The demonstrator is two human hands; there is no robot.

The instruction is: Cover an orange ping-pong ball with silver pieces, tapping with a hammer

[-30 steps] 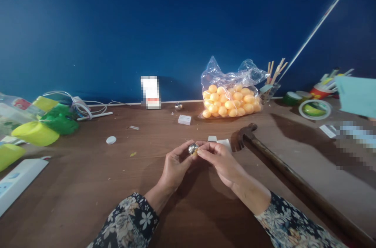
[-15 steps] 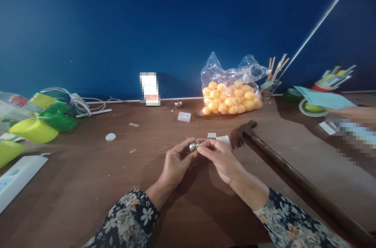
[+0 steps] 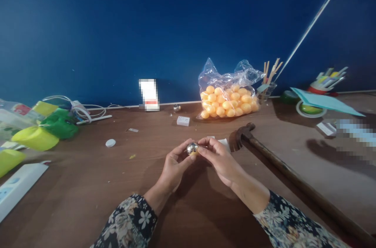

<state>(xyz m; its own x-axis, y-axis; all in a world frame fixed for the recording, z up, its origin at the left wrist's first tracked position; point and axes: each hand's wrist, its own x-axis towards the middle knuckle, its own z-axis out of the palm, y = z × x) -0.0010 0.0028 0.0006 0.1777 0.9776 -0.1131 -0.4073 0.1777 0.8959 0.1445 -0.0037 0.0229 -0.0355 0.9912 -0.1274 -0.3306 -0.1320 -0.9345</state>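
A small shiny silver metal ball (image 3: pixel 192 148) is held just above the table, in the middle of the view. My left hand (image 3: pixel 175 165) grips it from the left, thumb in front and fingers behind. From the right, the thumb and forefinger of my right hand (image 3: pixel 221 159) close against the ball's edge. Whether a smaller piece lies between those right fingertips is too small to make out. Right behind my right hand lie white pieces (image 3: pixel 224 144), partly hidden. A claw hammer (image 3: pixel 282 166) with a wooden handle rests to the right.
Near the wall are a clear bag of orange balls (image 3: pixel 229 103), a small white box (image 3: pixel 183 121) and another silver ball (image 3: pixel 176 107). A white cap (image 3: pixel 110 143) and a power strip (image 3: pixel 20 189) lie left. A light-blue sheet (image 3: pixel 326 102) covers part of a bowl at right.
My right fingers have drawn slightly apart, uncovering more of the metal ball. Another person's hand at the far right has gone from the light-blue sheet. The view has tilted up slightly.
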